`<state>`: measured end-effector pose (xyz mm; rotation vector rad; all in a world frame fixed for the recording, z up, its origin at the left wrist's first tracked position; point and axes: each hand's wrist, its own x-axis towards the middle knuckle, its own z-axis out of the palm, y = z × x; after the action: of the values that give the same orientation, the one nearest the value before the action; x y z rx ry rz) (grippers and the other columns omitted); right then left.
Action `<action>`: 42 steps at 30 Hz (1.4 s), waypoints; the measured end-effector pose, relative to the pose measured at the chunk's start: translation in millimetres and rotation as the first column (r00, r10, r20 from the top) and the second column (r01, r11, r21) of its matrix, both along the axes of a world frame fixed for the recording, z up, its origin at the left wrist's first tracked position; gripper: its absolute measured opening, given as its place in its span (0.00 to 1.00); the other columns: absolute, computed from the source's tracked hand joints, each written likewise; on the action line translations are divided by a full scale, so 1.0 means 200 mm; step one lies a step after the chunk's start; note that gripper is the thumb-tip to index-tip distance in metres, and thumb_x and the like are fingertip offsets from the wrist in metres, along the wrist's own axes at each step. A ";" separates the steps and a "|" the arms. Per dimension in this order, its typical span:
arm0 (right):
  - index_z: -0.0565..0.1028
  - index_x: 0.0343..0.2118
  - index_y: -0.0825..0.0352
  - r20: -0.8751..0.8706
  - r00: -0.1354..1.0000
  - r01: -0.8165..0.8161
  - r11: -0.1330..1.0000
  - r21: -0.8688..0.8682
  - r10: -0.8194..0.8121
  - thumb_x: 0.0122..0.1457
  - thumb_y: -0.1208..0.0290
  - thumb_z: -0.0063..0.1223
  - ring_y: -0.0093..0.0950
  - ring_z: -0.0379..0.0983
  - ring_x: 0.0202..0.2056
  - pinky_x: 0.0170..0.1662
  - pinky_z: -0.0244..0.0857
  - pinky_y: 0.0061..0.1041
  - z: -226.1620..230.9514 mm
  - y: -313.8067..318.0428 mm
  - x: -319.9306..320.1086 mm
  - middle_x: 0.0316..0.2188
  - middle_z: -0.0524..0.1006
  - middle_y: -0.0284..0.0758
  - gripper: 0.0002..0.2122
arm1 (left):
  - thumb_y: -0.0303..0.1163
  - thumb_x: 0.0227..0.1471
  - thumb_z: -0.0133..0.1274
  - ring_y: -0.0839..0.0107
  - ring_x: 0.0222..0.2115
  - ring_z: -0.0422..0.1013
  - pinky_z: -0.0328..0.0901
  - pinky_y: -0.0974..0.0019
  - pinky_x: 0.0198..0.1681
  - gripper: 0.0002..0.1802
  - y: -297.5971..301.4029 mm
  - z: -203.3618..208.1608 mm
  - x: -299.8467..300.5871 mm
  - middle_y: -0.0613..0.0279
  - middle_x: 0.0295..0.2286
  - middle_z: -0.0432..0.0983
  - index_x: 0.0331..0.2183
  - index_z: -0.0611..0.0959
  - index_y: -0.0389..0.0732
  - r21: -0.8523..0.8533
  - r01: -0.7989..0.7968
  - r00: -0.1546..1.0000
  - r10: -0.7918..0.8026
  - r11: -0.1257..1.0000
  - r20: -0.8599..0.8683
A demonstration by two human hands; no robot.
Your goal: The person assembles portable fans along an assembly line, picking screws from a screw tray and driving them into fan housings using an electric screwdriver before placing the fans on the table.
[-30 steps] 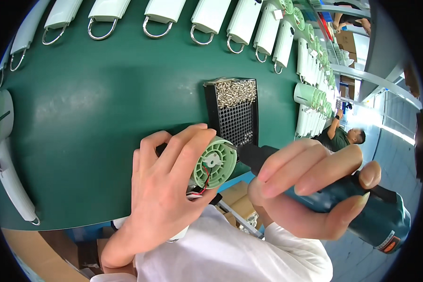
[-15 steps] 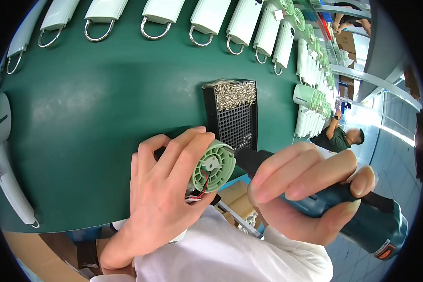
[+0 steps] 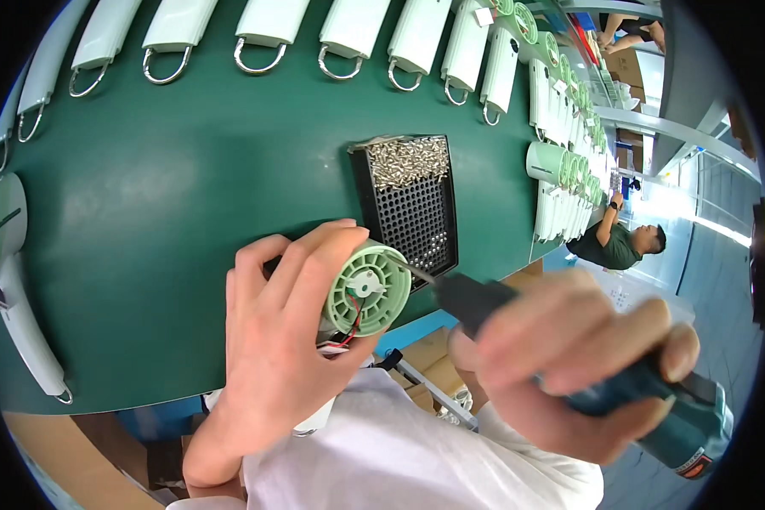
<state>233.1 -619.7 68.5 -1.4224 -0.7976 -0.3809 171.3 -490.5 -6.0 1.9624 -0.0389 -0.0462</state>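
Observation:
My left hand point(image 3: 285, 314) is wrapped round a pale green fan housing point(image 3: 387, 299), whose round slatted end faces right. At its centre is a small light motor mount, and red and black wires come out near my thumb. My right hand point(image 3: 561, 361) grips a dark teal electric screwdriver point(image 3: 697, 433), its fingers smeared by motion. The screwdriver's thin bit points at the upper right rim of the housing; whether it touches, I cannot tell. Just behind the housing lies a black screw tray point(image 3: 364, 191), with loose silver screws point(image 3: 408, 161) heaped at its far end.
White handles with metal loops point(image 3: 268, 25) line the table's far edge. More green and white housings point(image 3: 552, 166) are stacked at the right. Another assembled unit point(image 3: 27, 327) lies at the left. A co-worker point(image 3: 612, 242) sits at the far right, and cardboard boxes point(image 3: 429, 353) stand below the table edge.
The screwdriver has drawn back to the right and down, so its bit shows between it and the housing. The housing's face has turned more toward me. The whole view has shifted slightly.

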 end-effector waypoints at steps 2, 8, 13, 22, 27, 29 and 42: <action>0.62 0.43 0.70 0.010 0.999 0.031 0.996 0.086 -0.032 0.63 0.64 0.39 0.27 0.59 0.08 0.11 0.61 0.25 0.05 -0.06 -0.02 0.20 0.65 0.35 0.14 | 0.24 0.27 0.68 0.59 0.42 0.62 0.59 0.61 0.47 0.36 -0.01 -0.01 0.00 0.63 0.45 0.74 0.45 0.75 0.43 -0.011 -0.025 0.999 0.025 1.000 0.029; 0.63 0.42 0.70 -0.099 0.989 0.115 0.989 0.088 -0.106 0.63 0.65 0.36 0.29 0.60 0.08 0.10 0.61 0.28 -0.07 -0.19 -0.06 0.19 0.65 0.38 0.12 | 0.23 0.25 0.68 0.59 0.41 0.62 0.60 0.62 0.47 0.38 -0.02 0.00 0.00 0.64 0.45 0.74 0.45 0.75 0.42 0.015 -0.018 1.000 0.017 1.000 0.011; 0.59 0.45 0.69 -0.126 0.985 0.124 0.992 0.032 -0.119 0.63 0.67 0.35 0.31 0.61 0.09 0.10 0.62 0.28 -0.13 -0.24 -0.08 0.19 0.65 0.41 0.12 | 0.21 0.24 0.67 0.60 0.42 0.62 0.60 0.61 0.47 0.38 -0.04 0.01 0.00 0.65 0.45 0.73 0.45 0.75 0.41 0.010 -0.032 0.999 0.032 0.999 -0.018; 0.58 0.45 0.67 -0.166 0.982 0.082 0.994 -0.069 -0.092 0.64 0.66 0.35 0.32 0.63 0.09 0.11 0.64 0.30 -0.14 -0.26 -0.07 0.20 0.67 0.41 0.12 | 0.20 0.23 0.67 0.59 0.43 0.62 0.60 0.60 0.48 0.38 -0.05 0.01 0.00 0.63 0.46 0.73 0.45 0.76 0.40 -0.006 -0.035 0.999 0.035 0.999 -0.023; 0.58 0.45 0.68 -0.147 0.986 0.069 0.993 -0.100 -0.084 0.64 0.66 0.34 0.32 0.63 0.09 0.11 0.64 0.30 -0.16 -0.25 -0.08 0.20 0.67 0.41 0.12 | 0.21 0.23 0.67 0.59 0.43 0.62 0.60 0.60 0.49 0.38 -0.03 0.00 0.00 0.63 0.46 0.73 0.45 0.76 0.40 -0.008 -0.044 0.999 0.044 0.999 -0.023; 0.60 0.45 0.68 -0.081 0.994 0.070 0.997 -0.044 -0.073 0.64 0.65 0.34 0.30 0.63 0.09 0.11 0.64 0.29 -0.16 -0.23 -0.06 0.20 0.67 0.41 0.13 | 0.22 0.24 0.68 0.59 0.43 0.63 0.59 0.60 0.49 0.38 -0.03 0.00 0.00 0.63 0.45 0.74 0.45 0.76 0.41 -0.008 -0.041 0.999 0.041 0.999 -0.006; 0.59 0.37 0.71 0.027 0.998 0.051 0.985 0.162 -0.056 0.61 0.66 0.43 0.22 0.58 0.06 0.06 0.58 0.18 0.08 -0.10 -0.14 0.16 0.63 0.34 0.13 | 0.23 0.26 0.68 0.58 0.42 0.64 0.59 0.60 0.48 0.36 -0.02 -0.02 -0.01 0.61 0.44 0.74 0.45 0.75 0.41 -0.006 -0.041 0.998 0.041 0.999 0.036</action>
<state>204.9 -639.4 84.4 -1.2904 -0.7382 -0.4995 169.8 -493.7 -10.2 1.9583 -0.0223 0.0166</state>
